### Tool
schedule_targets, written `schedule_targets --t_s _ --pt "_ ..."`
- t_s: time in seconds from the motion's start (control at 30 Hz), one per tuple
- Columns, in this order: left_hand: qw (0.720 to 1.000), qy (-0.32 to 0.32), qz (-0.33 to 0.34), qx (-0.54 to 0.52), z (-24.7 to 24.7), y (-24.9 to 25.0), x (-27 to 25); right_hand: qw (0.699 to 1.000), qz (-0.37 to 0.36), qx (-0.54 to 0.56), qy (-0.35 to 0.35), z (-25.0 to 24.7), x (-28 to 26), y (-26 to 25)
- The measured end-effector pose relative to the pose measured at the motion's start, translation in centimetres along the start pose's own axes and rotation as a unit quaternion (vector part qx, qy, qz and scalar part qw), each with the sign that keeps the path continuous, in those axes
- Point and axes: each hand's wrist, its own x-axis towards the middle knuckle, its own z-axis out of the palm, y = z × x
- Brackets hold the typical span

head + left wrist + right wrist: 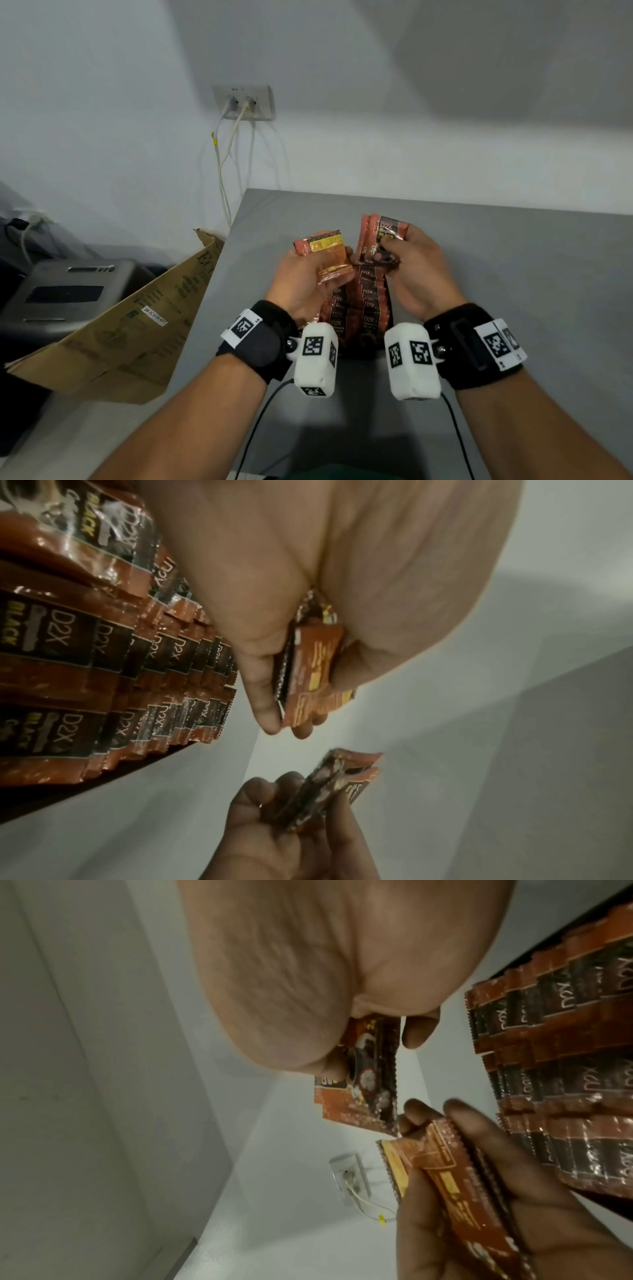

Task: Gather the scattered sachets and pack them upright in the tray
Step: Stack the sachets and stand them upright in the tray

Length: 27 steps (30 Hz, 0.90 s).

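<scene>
My left hand [310,274] grips a few orange-brown sachets [327,255], back sides up, above the grey table [513,274]. My right hand [416,263] pinches another small bunch of sachets [380,236], held upright with the "D2X" print facing me. Below and between both hands, two rows of sachets [359,308] stand upright, packed in a dark tray [85,785] whose edge shows in the left wrist view. In that view, my left hand [274,669] clamps its sachets [311,674] between thumb and fingers. The right wrist view shows my right hand [325,1001] holding its sachets [363,1080].
The table's left edge drops to an open cardboard box [137,325] and a grey appliance [65,294] on the floor side. A wall socket [245,102] with white cables hangs on the wall behind. White wrist cameras [317,359] sit close above the tray's near end.
</scene>
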Motion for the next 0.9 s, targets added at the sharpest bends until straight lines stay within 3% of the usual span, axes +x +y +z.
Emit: schedule_targets --t_s 0.13,0.27,0.37,0.47,0.5,0.57,0.63,0.67,0.7,0.8,0.83,0.9 --pt "0.995 -0.032 0.047 0.081 0.6 -0.3 -0.2 0.995 0.032 -0.058 -0.073 0.5 -0.5 0.8" --pt "0.988 -0.033 0.074 0.129 0.9 -0.7 -0.3 0.993 0.045 -0.071 -0.088 0.9 -0.7 1.0" --pt "0.993 -0.034 0.056 0.1 0.4 -0.7 -0.5 0.994 0.012 -0.078 -0.081 0.7 -0.8 1.2" --pt "0.999 -0.021 -0.025 0.043 -0.2 -0.3 -0.6 0.987 -0.067 -0.128 -0.068 0.4 -1.2 0.7" --pt "0.998 -0.024 -0.057 0.022 -0.4 -0.1 -0.6 0.972 -0.121 -0.19 -0.073 0.2 -1.4 0.5" --pt "0.995 -0.021 -0.096 -0.001 -0.5 0.3 -0.3 0.912 -0.218 -0.334 -0.1 -0.4 -1.5 0.4" --pt "0.997 0.009 -0.079 0.011 -0.4 0.7 0.0 0.866 -0.255 -0.411 -0.129 -1.0 -1.6 0.8" --pt "0.998 0.034 -0.052 0.027 -0.5 1.1 0.1 0.869 -0.258 -0.4 -0.131 -1.3 -1.7 1.1" --pt "0.997 0.058 -0.017 0.048 -0.6 1.4 0.3 0.892 -0.247 -0.36 -0.117 -1.6 -1.7 1.4" --pt "0.985 0.06 0.081 0.139 -1.2 1.9 0.7 0.985 -0.117 -0.107 -0.072 -1.3 -1.8 1.1" --pt "0.976 0.057 0.103 0.181 -1.0 1.9 0.7 0.994 -0.065 -0.047 -0.078 -1.0 -1.6 1.1" --pt "0.962 0.046 0.128 0.236 -0.4 1.5 0.7 0.995 -0.013 -0.045 -0.086 -0.3 -1.1 1.2"
